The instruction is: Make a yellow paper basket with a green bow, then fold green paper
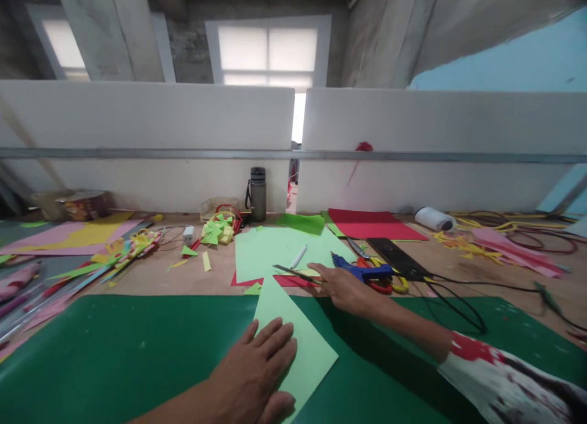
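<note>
My left hand (257, 372) lies flat, fingers stretched out, on a folded light green paper sheet (306, 344) over the green cutting mat (151, 344). Past the mat's far edge, my right hand (346, 288) has its fingers around the near end of a slim dark knife (293, 272). Its blade points left over a larger pale green sheet (261, 250). A white pen (299, 256) rests beside the knife. Just right of my right hand are a blue glue gun (362, 269) and scissors (389, 277) with red and yellow handles.
At the back stands a grey bottle (258, 195). Red paper (373, 224) and a black power strip (397, 259) with cables lie to the right. Paper flowers (219, 230) and coloured strips (131, 250) lie to the left. A white partition (147, 118) closes off the far side.
</note>
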Demonstrator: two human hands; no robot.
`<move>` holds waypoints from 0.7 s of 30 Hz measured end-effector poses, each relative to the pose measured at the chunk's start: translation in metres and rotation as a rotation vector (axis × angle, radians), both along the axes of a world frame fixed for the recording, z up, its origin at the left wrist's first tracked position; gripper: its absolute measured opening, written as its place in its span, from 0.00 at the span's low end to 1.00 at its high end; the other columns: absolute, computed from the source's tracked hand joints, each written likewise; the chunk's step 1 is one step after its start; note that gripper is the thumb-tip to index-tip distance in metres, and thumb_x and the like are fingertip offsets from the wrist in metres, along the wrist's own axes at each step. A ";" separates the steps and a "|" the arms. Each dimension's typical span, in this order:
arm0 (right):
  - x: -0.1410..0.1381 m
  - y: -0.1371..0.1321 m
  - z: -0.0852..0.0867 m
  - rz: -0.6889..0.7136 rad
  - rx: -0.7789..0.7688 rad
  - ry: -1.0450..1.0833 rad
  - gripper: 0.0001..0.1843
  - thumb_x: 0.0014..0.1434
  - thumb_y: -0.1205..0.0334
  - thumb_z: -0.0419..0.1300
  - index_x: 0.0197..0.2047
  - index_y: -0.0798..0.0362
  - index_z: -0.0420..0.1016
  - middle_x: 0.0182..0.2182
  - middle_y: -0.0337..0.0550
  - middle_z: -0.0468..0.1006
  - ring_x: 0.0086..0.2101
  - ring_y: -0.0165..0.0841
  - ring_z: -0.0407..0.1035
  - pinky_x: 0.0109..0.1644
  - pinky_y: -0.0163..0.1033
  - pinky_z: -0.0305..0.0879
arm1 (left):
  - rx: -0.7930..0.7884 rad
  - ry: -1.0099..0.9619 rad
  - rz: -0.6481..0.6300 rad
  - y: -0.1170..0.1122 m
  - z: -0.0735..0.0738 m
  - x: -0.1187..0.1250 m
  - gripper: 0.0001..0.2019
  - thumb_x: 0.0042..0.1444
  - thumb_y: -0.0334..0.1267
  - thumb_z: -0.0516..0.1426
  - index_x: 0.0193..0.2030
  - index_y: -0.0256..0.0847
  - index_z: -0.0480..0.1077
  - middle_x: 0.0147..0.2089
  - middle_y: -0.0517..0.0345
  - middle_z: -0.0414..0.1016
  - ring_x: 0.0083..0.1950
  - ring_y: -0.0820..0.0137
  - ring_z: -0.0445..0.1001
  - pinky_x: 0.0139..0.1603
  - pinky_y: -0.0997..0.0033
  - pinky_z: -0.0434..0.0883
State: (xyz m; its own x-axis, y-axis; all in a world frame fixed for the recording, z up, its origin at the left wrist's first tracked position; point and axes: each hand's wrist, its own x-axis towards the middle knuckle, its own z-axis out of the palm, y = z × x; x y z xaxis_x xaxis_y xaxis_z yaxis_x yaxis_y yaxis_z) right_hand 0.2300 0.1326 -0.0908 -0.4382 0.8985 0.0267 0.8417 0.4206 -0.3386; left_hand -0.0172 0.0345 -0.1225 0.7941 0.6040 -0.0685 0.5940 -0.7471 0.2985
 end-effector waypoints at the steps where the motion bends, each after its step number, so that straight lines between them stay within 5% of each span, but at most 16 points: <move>1: 0.004 -0.006 -0.001 0.006 -0.012 0.085 0.27 0.57 0.72 0.52 0.61 0.55 0.61 0.37 0.49 0.77 0.39 0.38 0.72 0.43 0.41 0.64 | 0.008 -0.003 0.006 0.000 0.000 -0.001 0.32 0.63 0.55 0.41 0.70 0.41 0.44 0.71 0.49 0.41 0.70 0.48 0.42 0.64 0.35 0.49; 6: 0.021 -0.029 -0.010 -0.075 -0.107 0.455 0.20 0.60 0.63 0.44 0.53 0.56 0.65 0.28 0.40 0.71 0.27 0.31 0.68 0.32 0.36 0.64 | 0.054 -0.001 0.084 -0.006 -0.005 -0.006 0.31 0.64 0.54 0.40 0.70 0.46 0.43 0.72 0.53 0.39 0.71 0.51 0.41 0.65 0.37 0.48; 12: 0.039 -0.054 -0.013 -0.170 -0.275 0.625 0.20 0.59 0.44 0.47 0.29 0.52 0.63 0.15 0.32 0.61 0.18 0.27 0.57 0.23 0.33 0.55 | 0.083 0.023 0.110 -0.011 -0.006 -0.021 0.30 0.65 0.54 0.42 0.70 0.46 0.42 0.72 0.53 0.39 0.71 0.54 0.42 0.66 0.39 0.47; 21: 0.075 -0.063 0.003 -0.087 -0.482 0.494 0.13 0.55 0.53 0.56 0.29 0.54 0.69 0.20 0.37 0.69 0.22 0.27 0.63 0.26 0.33 0.58 | 0.109 -0.055 0.084 -0.012 0.002 -0.031 0.32 0.62 0.55 0.46 0.70 0.50 0.42 0.71 0.53 0.45 0.70 0.53 0.46 0.66 0.40 0.46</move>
